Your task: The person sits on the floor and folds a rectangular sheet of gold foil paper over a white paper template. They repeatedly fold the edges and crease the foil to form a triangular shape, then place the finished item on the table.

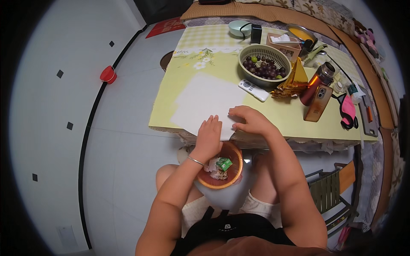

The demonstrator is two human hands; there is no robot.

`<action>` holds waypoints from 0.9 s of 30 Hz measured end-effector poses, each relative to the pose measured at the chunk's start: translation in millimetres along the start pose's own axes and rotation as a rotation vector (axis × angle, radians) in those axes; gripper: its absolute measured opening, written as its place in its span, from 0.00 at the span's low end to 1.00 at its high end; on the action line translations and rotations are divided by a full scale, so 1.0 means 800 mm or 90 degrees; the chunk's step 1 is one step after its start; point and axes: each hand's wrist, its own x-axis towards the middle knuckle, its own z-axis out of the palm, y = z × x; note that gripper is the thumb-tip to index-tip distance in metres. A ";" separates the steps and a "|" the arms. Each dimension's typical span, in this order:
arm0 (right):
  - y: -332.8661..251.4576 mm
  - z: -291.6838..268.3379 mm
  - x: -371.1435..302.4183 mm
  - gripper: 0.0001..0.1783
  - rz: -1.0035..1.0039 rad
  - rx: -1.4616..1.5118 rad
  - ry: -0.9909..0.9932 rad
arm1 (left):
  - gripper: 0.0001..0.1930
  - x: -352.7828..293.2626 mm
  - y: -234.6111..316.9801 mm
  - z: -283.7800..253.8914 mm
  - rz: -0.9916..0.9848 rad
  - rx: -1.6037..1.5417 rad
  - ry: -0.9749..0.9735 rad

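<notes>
Thin white paper sheets lie overlapping on the yellow-green tablecloth, reaching the table's near edge. My left hand rests on their near part with its fingers stretched out and side by side. At the right border of the paper is my right hand, fingers lightly bent and thumb apart, with nothing visible in its grasp. A bracelet circles my left wrist. The palms' undersides are hidden.
An orange-rimmed bin with waste stands between my knees. Right of the paper are a remote control, a basket of grapes, folded gold paper, a red thermos and an upright phone. A folding chair stands at right.
</notes>
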 end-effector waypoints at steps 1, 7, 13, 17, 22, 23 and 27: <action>-0.002 -0.001 -0.002 0.36 -0.035 -0.025 0.014 | 0.31 0.000 -0.009 -0.003 0.006 -0.062 0.032; -0.007 0.000 0.001 0.34 -0.041 -0.048 0.078 | 0.10 -0.008 -0.045 -0.024 -0.221 -0.533 0.144; 0.016 0.003 0.013 0.16 0.018 0.062 0.170 | 0.08 -0.015 -0.073 -0.027 -0.294 -0.753 0.156; -0.004 -0.010 0.007 0.12 0.068 0.221 0.196 | 0.07 -0.018 -0.096 -0.027 -0.362 -0.525 0.211; 0.010 -0.010 0.000 0.11 0.071 0.267 0.160 | 0.08 -0.016 -0.092 -0.036 -0.366 -0.519 0.234; 0.015 -0.007 0.001 0.10 0.113 0.283 0.145 | 0.08 -0.016 -0.090 -0.034 -0.380 -0.541 0.225; 0.017 -0.005 0.011 0.08 0.181 0.202 0.166 | 0.09 -0.014 -0.090 -0.035 -0.380 -0.474 0.198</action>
